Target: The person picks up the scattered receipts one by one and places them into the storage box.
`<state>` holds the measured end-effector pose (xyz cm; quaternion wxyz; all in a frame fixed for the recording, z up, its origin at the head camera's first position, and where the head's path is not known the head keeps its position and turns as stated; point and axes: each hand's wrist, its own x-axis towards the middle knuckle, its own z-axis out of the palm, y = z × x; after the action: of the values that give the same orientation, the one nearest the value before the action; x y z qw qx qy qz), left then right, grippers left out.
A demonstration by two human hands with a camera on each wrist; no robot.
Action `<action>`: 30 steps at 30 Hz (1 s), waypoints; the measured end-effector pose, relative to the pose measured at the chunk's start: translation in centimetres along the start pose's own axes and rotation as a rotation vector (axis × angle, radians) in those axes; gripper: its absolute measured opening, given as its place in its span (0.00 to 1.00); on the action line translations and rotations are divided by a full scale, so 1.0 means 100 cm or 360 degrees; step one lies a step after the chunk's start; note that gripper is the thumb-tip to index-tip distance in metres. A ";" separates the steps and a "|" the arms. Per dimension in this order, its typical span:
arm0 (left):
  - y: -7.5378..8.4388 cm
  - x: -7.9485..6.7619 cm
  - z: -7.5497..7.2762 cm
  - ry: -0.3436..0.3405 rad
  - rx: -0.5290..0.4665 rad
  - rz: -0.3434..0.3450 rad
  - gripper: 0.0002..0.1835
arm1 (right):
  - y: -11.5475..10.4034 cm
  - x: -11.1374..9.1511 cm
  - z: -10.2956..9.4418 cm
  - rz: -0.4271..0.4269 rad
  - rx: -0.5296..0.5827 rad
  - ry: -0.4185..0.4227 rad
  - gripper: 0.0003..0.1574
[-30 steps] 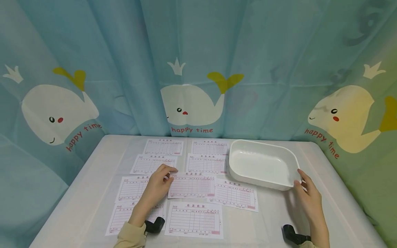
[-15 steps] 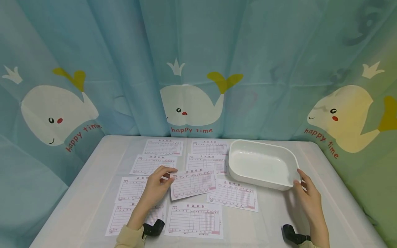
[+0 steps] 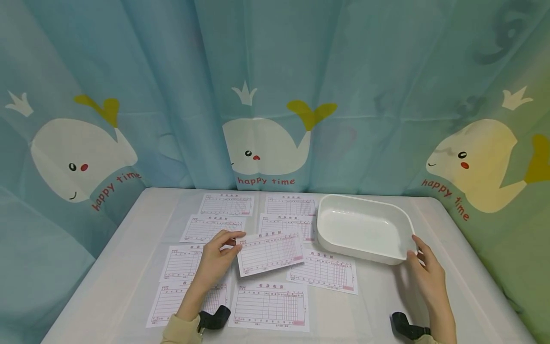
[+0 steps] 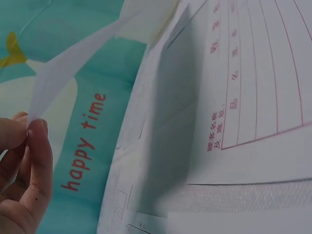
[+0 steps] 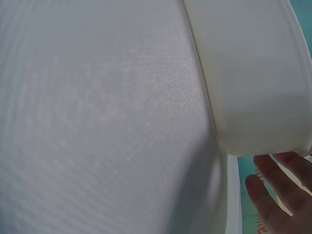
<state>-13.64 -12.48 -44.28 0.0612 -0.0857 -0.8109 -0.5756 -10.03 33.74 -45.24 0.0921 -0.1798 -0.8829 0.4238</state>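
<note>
My left hand [image 3: 218,255] pinches a printed receipt slip [image 3: 270,253] by its left edge, between thumb and fingers. The slip is tilted and lifted off the table, as the bent sheet [image 4: 63,66] in the left wrist view shows. Below it lies another receipt slip [image 3: 269,306], its red print close up in that view. On the right, my right hand [image 3: 427,270] touches the near right corner of a white rectangular tray [image 3: 365,229] with fairly straight fingers [image 5: 280,178]. The tray stands on the table with nothing visible in it.
More receipt slips lie spread in rough columns on the white-covered table [image 3: 429,215], including one slip [image 3: 324,271] just in front of the tray. Behind the table hangs a blue curtain [image 3: 369,95] printed with whales.
The receipt slip in my left hand has risen from the table and tilted, its right side going up. My right hand and the tray have stayed in place.
</note>
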 end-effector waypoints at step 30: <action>0.014 0.018 0.029 0.0155 -0.0179 -0.0010 0.15 | 0.000 -0.002 -0.001 0.0001 -0.0021 -0.0003 0.34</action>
<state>-15.06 -9.20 -43.58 0.0939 -0.0581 -0.7737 -0.6238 -9.82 33.74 -45.20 0.0900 -0.1802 -0.8858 0.4182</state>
